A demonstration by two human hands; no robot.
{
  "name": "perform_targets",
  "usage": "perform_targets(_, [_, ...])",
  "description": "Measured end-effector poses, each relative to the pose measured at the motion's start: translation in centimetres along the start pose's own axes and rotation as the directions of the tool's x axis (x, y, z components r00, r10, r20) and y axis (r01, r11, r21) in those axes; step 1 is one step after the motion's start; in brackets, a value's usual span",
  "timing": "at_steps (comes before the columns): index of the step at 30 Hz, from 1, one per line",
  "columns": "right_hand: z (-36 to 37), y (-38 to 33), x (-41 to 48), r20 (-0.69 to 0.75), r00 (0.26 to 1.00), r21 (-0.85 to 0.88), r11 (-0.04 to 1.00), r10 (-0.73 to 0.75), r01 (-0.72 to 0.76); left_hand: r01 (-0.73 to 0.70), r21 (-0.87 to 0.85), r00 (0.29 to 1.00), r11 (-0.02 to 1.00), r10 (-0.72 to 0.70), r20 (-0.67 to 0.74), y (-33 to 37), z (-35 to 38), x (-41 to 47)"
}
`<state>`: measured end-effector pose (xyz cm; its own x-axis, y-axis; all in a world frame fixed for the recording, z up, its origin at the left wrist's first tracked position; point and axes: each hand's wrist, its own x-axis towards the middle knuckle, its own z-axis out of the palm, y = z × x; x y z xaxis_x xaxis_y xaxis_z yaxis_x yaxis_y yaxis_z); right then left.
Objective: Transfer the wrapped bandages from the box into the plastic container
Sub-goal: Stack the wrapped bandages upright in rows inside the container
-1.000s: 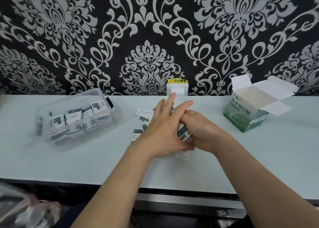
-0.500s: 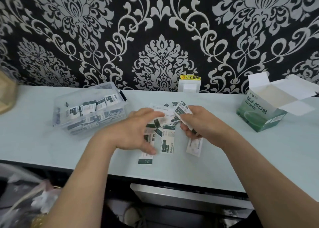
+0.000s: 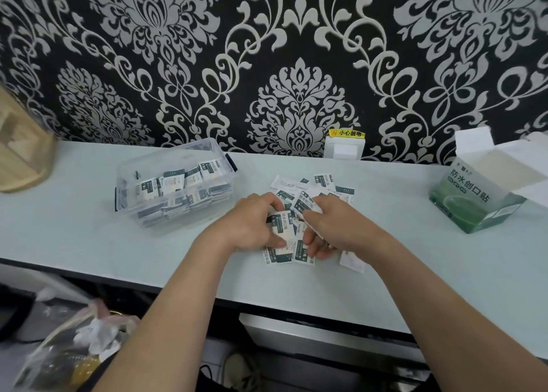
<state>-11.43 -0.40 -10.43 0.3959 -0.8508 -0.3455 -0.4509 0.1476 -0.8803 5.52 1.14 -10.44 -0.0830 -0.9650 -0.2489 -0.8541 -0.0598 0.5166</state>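
Observation:
A loose pile of wrapped bandages, white and dark green, lies on the pale table in front of me. My left hand grips a few of them at the pile's left side, thumb and fingers curled round the wrappers. My right hand pinches more bandages at the pile's right side. The clear plastic container, with several bandages inside, stands to the left of my hands. The green and white bandage box sits open at the right, its inside hidden.
A pale table runs along a patterned wall. A wooden object stands at the far left. A white wall socket with a yellow label sits behind the pile. A plastic bag lies below the table edge.
My left hand has moved right, back to the pile, and now grips bandages beside my right hand. The view has shifted slightly left.

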Motion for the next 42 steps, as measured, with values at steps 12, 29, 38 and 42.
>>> perform_targets(12, [0.5, 0.5, 0.3, -0.044, 0.992, -0.304, 0.948, -0.118, 0.099, 0.057, -0.106, 0.986, 0.993, -0.073, -0.150, -0.9, -0.6, -0.5])
perform_targets(29, [2.3, 0.1, -0.6, -0.150, 0.957, -0.674, 0.734, -0.249, 0.085, 0.087, -0.018, 0.993, 0.996, -0.088, -0.082, -0.1, -0.5, -0.8])
perform_targets(38, [1.9, 0.2, -0.2, -0.190, 0.936, -0.522, 0.838, -0.297, 0.160, 0.073, -0.213, 0.988, 0.974, -0.099, -0.115, -0.1, -2.1, -1.2])
perform_targets(42, [0.9, -1.0, -0.5, -0.237, 0.968, 0.193, 0.972, -0.085, 0.133, -0.063, -0.522, 0.966, 0.850, -0.079, -0.246, 0.2, -5.0, -3.4])
